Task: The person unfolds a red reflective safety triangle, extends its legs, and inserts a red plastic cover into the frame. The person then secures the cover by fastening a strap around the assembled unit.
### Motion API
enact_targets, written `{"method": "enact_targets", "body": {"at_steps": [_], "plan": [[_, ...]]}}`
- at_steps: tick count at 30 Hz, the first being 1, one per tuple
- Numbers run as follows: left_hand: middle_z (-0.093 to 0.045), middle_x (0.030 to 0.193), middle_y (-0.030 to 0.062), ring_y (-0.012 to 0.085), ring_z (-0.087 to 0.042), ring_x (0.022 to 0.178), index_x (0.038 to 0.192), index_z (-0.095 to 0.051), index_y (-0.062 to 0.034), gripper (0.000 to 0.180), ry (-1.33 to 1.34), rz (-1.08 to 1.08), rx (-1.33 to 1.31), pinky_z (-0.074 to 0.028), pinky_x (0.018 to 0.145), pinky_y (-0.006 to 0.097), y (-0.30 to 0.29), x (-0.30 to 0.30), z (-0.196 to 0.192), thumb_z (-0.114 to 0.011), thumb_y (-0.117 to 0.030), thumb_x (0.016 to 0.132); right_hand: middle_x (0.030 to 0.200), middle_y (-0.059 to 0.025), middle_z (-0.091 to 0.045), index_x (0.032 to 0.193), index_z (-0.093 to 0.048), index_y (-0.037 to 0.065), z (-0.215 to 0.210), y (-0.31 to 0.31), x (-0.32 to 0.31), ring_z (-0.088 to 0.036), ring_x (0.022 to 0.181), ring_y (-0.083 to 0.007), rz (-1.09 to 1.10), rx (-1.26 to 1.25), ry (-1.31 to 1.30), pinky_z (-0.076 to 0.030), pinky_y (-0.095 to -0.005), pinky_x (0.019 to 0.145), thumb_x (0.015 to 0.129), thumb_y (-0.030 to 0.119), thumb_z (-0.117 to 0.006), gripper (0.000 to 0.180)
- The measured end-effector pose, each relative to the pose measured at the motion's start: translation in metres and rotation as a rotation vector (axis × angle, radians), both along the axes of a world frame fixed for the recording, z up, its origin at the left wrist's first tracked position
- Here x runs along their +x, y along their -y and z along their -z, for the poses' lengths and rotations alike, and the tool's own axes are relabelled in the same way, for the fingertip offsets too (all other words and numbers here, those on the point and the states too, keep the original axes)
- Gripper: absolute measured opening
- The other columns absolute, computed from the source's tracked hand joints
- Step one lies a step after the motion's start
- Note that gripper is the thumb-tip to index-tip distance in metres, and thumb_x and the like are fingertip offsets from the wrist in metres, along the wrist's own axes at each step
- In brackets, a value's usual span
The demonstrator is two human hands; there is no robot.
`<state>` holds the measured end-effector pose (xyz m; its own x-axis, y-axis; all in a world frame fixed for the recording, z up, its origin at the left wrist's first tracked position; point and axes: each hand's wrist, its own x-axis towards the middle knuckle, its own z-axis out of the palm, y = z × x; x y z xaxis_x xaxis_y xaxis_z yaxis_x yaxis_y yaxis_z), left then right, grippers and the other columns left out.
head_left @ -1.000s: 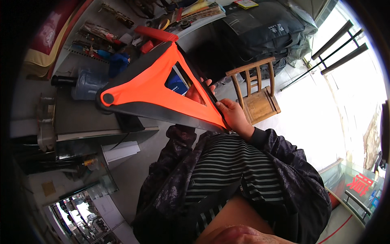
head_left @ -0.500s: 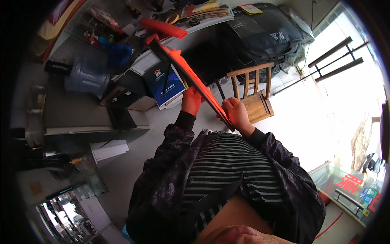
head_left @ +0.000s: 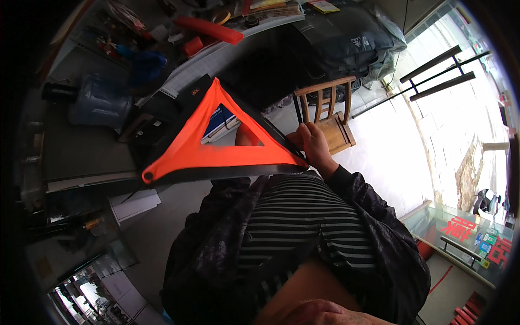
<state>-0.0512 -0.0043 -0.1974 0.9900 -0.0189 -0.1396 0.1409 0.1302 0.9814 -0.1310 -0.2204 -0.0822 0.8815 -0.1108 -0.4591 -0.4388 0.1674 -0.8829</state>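
Note:
A warning triangle (head_left: pixel 227 157), bright orange with a black frame, is spread out in front of my waist, one corner pointing away and one to the left. My right hand (head_left: pixel 315 145) is closed around its right corner. Behind the triangle is my left hand (head_left: pixel 247 136), partly seen through the central opening; its fingers are hidden. A thin dark strip (head_left: pixel 298 110) rises from beside my right hand. Through the same opening a blue booklet (head_left: pixel 218 119) shows in part.
A wooden chair (head_left: pixel 337 132) stands beyond my right hand. Large black bags (head_left: pixel 341 46) lie behind it. To the left, a clear water jug (head_left: pixel 100 101) rests on a counter (head_left: pixel 70 154). A long red box (head_left: pixel 208 29) lies on the far shelf. A glass display case (head_left: pixel 433 227) stands at the right.
The triangle has turned from edge-on to show its broad orange face, its left corner swinging toward me and left. My left hand is now mostly covered by it. My right hand keeps its corner.

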Motion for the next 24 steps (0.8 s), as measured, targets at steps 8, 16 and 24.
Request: {"method": "enact_targets", "body": {"at_steps": [8, 16, 24], "plan": [[-0.070, 0.098, 0.0045, 0.0133, -0.073, 0.085, 0.111, -0.060, -0.0062, 0.024, -0.238, 0.051, -0.023, -0.060, 0.073, 0.027, -0.006, -0.021, -0.067, -0.069, -0.029, 0.108, 0.103, -0.0244, -0.073, 0.121, -0.051, -0.003, 0.011, 0.034, 0.024, -0.078, 0.084, -0.0370, 0.170, 0.397, 0.014, -0.066, -0.0438, 0.069, 0.117, 0.026, -0.042, 0.030], [-0.069, 0.099, 0.0010, 0.0114, -0.072, 0.086, 0.115, -0.062, -0.0067, 0.025, -0.312, 0.140, -0.044, -0.061, 0.078, 0.028, -0.002, -0.071, -0.087, -0.073, -0.027, 0.106, 0.098, -0.0227, -0.070, 0.114, -0.049, -0.002, 0.006, 0.086, 0.042, -0.078, 0.079, -0.0364, 0.231, 0.451, 0.083, -0.065, -0.0417, 0.065, 0.116, 0.025, -0.042, 0.028], [-0.074, 0.116, 0.0058, 0.0132, -0.070, 0.103, 0.129, -0.064, -0.0016, 0.037, -0.033, 0.665, 0.379, -0.054, 0.094, 0.030, -0.025, -0.030, -0.110, -0.066, -0.034, 0.110, 0.096, -0.0188, -0.072, 0.114, -0.051, 0.000, 0.012, 0.097, 0.038, -0.077, 0.077, -0.0333, 0.134, 0.319, 0.116, -0.063, -0.0401, 0.057, 0.116, 0.026, -0.045, 0.027]]}}
